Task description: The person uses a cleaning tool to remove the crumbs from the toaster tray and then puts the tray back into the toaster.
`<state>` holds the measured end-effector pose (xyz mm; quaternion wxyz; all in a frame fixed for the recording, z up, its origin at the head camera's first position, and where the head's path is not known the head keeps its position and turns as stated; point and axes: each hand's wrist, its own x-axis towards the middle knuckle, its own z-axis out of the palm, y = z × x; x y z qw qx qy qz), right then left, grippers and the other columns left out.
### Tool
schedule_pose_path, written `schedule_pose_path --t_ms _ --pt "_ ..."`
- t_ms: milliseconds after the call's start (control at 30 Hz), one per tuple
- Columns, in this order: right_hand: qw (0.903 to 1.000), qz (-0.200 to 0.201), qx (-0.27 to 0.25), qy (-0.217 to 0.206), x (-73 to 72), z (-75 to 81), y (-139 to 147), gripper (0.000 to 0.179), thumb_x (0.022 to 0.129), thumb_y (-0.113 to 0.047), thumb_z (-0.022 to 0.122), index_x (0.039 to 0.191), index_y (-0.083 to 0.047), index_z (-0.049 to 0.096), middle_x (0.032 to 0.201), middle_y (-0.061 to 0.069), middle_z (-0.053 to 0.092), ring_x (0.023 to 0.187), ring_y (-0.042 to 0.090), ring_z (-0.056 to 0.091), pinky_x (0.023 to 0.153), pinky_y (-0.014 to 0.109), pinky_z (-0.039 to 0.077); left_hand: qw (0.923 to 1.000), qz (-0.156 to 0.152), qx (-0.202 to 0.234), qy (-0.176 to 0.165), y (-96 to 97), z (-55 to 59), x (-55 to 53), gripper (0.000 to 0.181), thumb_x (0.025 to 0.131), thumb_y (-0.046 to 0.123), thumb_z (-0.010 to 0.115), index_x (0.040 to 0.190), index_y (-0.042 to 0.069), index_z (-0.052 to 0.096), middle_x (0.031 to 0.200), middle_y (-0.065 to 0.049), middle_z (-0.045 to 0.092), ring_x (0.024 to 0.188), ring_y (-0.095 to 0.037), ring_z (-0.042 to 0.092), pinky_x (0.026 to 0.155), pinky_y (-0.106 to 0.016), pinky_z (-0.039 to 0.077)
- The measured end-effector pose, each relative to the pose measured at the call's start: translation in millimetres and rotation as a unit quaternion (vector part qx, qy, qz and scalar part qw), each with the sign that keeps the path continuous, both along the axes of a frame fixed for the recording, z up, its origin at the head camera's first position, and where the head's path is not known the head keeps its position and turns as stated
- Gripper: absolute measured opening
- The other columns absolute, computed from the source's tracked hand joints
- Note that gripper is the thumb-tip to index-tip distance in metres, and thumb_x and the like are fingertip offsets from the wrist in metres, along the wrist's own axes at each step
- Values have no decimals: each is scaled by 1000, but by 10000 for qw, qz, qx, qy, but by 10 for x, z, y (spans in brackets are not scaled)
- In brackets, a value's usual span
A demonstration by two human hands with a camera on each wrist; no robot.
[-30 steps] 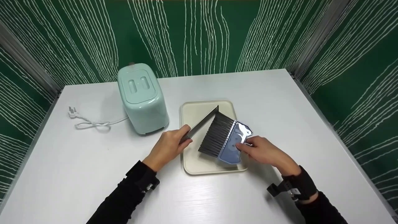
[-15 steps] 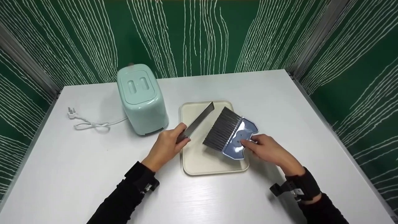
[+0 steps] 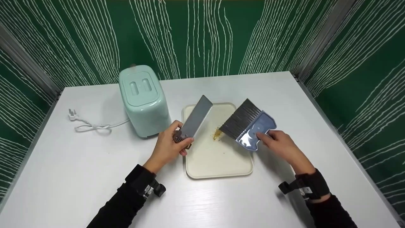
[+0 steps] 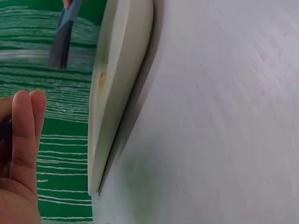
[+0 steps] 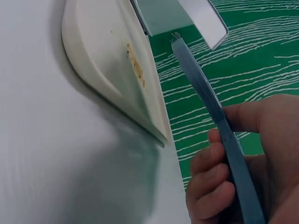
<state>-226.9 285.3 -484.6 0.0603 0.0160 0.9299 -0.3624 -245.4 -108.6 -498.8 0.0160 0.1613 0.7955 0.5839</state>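
Observation:
My left hand [image 3: 167, 144] grips the dark brown end of a narrow grey metal tray, which looks like a toaster's crumb tray [image 3: 196, 115]. It is tilted above the left side of a cream tray [image 3: 218, 164]. My right hand [image 3: 281, 147] pinches the blue handle of a wide brush [image 3: 242, 120] with dark bristles, raised over the cream tray's right side. Yellow-brown crumbs [image 3: 217, 134] lie in a small heap on the cream tray, near the bristle tips. In the left wrist view, only a dark sliver of the crumb tray shows beside my fingers [image 4: 23, 135].
A mint-green toaster [image 3: 145, 104] stands left of the cream tray. Its white cord [image 3: 98, 127] and plug [image 3: 72, 114] lie on the white table [image 3: 95, 177]. Green walls with white streaks [image 3: 205, 38] rise behind and beside the table.
My right hand has drawn the brush up and right, away from the crumb tray. My left hand has turned the crumb tray so its flat face shows. The crumbs have come into sight.

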Motion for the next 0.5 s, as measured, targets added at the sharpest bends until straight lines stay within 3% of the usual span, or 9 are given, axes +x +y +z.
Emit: schedule_pose_path --t_ms 100,167,333,500 --pt "9999 -123 79 40 -45 -29 69 44 108 -46 59 83 -10 60 78 0 56 74 19 50 68 32 42 9984 -3 445 -363 1 -1 -7 37 93 11 85 113 6 54 78 -12 76 47 -14 68 56 -59 62" --pt "9997 -198 122 52 -77 -56 115 45 108 -46 58 88 -6 65 82 3 60 77 19 53 70 32 43 9961 2 663 -590 0 1 -8 39 92 10 86 113 4 53 79 -12 76 48 -14 68 56 -57 63" --pt "9989 -388 243 -42 -146 -127 233 51 109 -51 54 97 -4 68 87 7 63 83 23 57 71 33 46 9882 51 1067 -1098 -5 -1 -9 40 93 8 85 114 6 51 79 -9 76 50 -15 69 52 -38 64" --pt "9975 -507 471 -121 -214 -222 364 59 110 -55 48 104 2 65 96 19 65 92 34 60 73 36 46 9804 142 1366 -1416 -8 -13 -2 41 93 6 84 117 7 49 78 -9 74 51 -18 71 51 -33 62"
